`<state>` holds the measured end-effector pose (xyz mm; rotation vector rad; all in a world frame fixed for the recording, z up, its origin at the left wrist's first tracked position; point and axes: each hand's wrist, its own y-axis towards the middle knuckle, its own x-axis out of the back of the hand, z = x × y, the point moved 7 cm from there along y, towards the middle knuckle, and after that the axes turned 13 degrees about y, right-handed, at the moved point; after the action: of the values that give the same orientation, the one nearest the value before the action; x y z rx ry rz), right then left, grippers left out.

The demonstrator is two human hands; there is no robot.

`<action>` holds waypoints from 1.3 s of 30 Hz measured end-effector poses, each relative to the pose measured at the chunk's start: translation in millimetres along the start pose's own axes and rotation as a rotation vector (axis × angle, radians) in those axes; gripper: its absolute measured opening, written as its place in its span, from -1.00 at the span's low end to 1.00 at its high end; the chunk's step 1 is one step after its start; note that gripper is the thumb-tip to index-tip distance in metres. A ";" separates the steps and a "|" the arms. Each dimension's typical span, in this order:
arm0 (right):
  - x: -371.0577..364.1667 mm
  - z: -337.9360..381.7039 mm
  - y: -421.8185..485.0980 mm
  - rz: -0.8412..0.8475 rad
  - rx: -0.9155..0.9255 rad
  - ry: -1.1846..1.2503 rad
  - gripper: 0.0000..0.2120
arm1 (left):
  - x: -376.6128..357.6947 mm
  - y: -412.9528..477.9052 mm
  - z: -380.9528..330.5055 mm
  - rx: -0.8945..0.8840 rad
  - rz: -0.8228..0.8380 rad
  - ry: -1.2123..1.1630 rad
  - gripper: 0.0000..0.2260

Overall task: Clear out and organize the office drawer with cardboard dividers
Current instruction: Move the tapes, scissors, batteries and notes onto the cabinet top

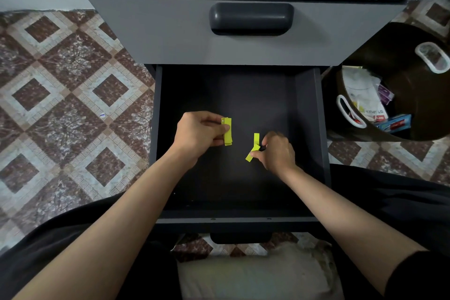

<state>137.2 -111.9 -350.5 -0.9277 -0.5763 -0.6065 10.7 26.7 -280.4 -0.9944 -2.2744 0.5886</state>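
- The left hand (199, 133) is curled closed around a small stack of yellow-green paper strips (227, 131). The thumb presses on the front of the stack and the fingers sit behind it.
- The right hand (276, 151) pinches a bent yellow-green paper strip (254, 146) between thumb and forefinger. One end points up from the pinch and the other slants down to the left.
- The two grips are near each other but apart, both over the bare floor of the open dark grey drawer (243, 92).
- Beyond the grips is a closed grey drawer (170, 31) with a dark oblong plastic handle (251, 19).
- Well to the right of the right-hand grip stands a dark round tub with white loop handles (401, 56).
- In the tub, a white packet (365, 95) carries upside-down lettering, possibly "STAPLES". Beside it lies a blue and red box (394, 123) whose print is too small to read.
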 end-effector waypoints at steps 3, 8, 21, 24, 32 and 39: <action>-1.1 1.4 0.9 -0.018 0.036 0.062 -0.73 | -1.6 -0.8 -0.4 -0.004 0.010 0.013 -0.87; -4.1 8.1 0.6 -0.006 0.104 0.104 -0.74 | -2.0 -0.9 -0.3 -0.002 0.008 0.028 -0.88; 3.9 11.2 8.9 -0.054 0.078 0.266 -0.80 | -2.7 -0.7 -1.5 -0.022 0.017 0.038 -0.88; 3.6 17.9 10.7 -0.018 0.134 0.236 -0.79 | -2.2 0.0 -1.5 -0.040 0.016 0.040 -0.87; -10.1 32.1 6.4 0.053 0.301 0.025 -0.72 | -1.3 -0.2 -3.1 -0.064 0.017 0.050 -0.87; -10.0 32.2 5.2 -0.011 0.294 -0.107 -0.79 | -1.4 -0.3 -4.6 -0.077 0.014 0.058 -0.87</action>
<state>127.7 -79.6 -344.8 -0.6822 -0.7447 -0.4682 14.4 26.2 -277.2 -1.0523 -2.2552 0.4747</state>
